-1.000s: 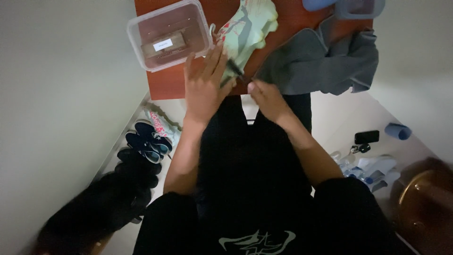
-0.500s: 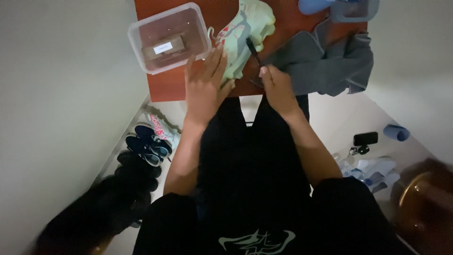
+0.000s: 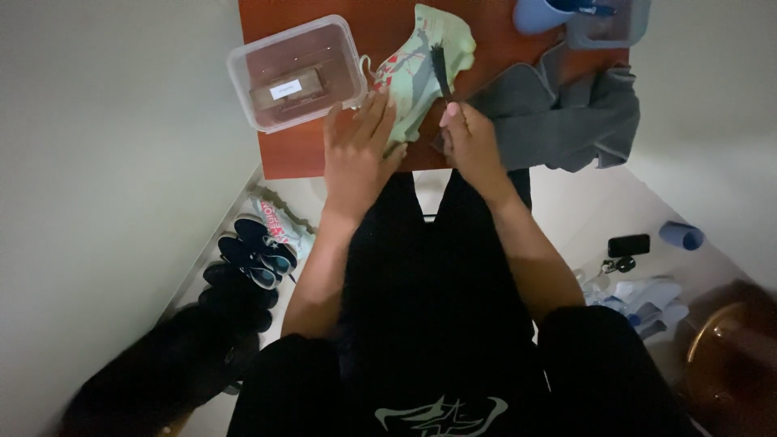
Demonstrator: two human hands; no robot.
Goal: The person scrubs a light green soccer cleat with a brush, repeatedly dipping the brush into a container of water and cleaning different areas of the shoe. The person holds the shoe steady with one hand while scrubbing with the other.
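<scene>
pale green shoe (image 3: 421,69) lies on the red-brown table (image 3: 324,154), toe pointing away, and the left hand (image 3: 358,154) presses flat on its near end, fingers spread. right hand (image 3: 472,142) is closed around a dark brush (image 3: 441,69), bristles touching the upper. the risk i see: the shoe sits near the table edge, so a hard stroke could skid it out from under that flat palm, or knock the clear plastic box (image 3: 295,73) just beside it.
</scene>
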